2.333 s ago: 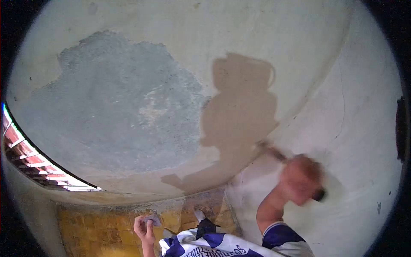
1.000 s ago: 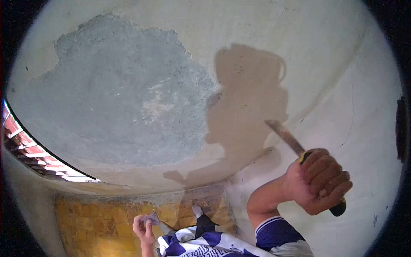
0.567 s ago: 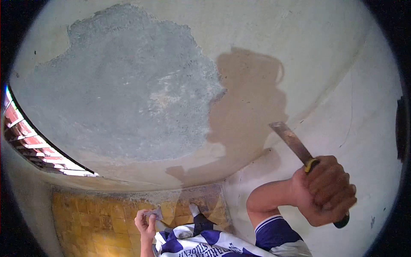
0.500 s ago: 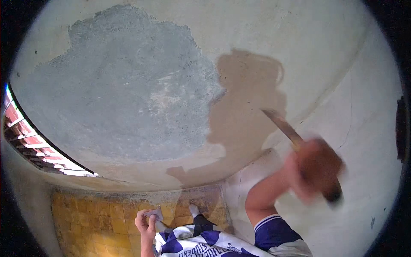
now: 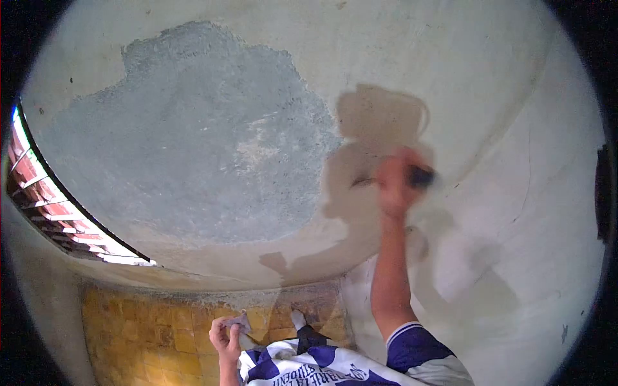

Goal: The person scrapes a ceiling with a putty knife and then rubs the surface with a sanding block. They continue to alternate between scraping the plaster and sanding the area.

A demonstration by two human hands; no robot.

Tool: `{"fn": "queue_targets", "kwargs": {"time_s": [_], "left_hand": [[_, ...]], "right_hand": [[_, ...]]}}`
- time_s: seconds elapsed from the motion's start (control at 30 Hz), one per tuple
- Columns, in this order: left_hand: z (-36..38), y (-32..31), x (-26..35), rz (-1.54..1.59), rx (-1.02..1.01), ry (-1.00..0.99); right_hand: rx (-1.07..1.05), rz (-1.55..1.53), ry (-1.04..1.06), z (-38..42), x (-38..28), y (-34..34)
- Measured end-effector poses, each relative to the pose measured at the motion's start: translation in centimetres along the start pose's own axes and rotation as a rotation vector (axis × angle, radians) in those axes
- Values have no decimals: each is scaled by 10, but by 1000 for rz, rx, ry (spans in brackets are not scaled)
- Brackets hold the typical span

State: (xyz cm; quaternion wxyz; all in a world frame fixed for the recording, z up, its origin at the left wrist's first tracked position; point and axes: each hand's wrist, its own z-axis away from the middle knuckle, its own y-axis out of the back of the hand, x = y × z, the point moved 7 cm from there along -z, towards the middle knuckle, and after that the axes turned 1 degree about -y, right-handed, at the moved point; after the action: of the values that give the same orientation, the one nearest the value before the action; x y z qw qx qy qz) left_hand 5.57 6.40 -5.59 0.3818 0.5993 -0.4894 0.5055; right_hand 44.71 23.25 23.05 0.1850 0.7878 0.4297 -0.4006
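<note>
Blurred by motion, my right hand [image 5: 394,186] is closed around a narrow-bladed scraper [image 5: 362,182]. Its thin blade points left, and the dark end of its handle sticks out to the right of my fist. The blade overlaps the pale wall [image 5: 463,83] in my shadow, just right of the bare grey patch [image 5: 199,141]. Low in the view, my left hand [image 5: 224,339] pinches a small flat grey piece [image 5: 241,321] between thumb and fingers, away from the wall.
A barred window opening [image 5: 48,202] is at the left. Yellow tiles [image 5: 154,334] cover the floor below, where my foot [image 5: 298,318] shows near the wall's base. At the right, a second wall [image 5: 560,212] meets the first in a corner.
My right hand has swung up and left with the scraper, from the corner side to the wall near the grey patch. My left hand still holds the grey piece. The view has shifted slightly.
</note>
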Motion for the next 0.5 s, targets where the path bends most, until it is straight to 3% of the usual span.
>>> {"fn": "queue_targets", "kwargs": {"time_s": [0.03, 0.1, 0.17, 0.23, 0.3, 0.37, 0.43, 0.5], "left_hand": [[2, -1, 4, -9, -3, -20], [-4, 3, 4, 7, -4, -39], [2, 4, -6, 67, 10, -3], [4, 5, 0, 13, 34, 1], [1, 3, 5, 52, 13, 17], [3, 6, -12, 63, -3, 44], [3, 9, -15, 59, -1, 33], [2, 6, -9, 41, 23, -9]], "right_hand": [[-46, -38, -58, 4, 21, -24], [138, 122, 250, 38, 28, 5], [259, 488, 563, 53, -1, 35], [253, 384, 732, 55, -68, 52], [181, -428, 734, 30, -108, 57], [306, -141, 460, 13, -49, 50], [319, 68, 357, 13, -25, 47], [265, 72, 434, 18, -44, 45]]}}
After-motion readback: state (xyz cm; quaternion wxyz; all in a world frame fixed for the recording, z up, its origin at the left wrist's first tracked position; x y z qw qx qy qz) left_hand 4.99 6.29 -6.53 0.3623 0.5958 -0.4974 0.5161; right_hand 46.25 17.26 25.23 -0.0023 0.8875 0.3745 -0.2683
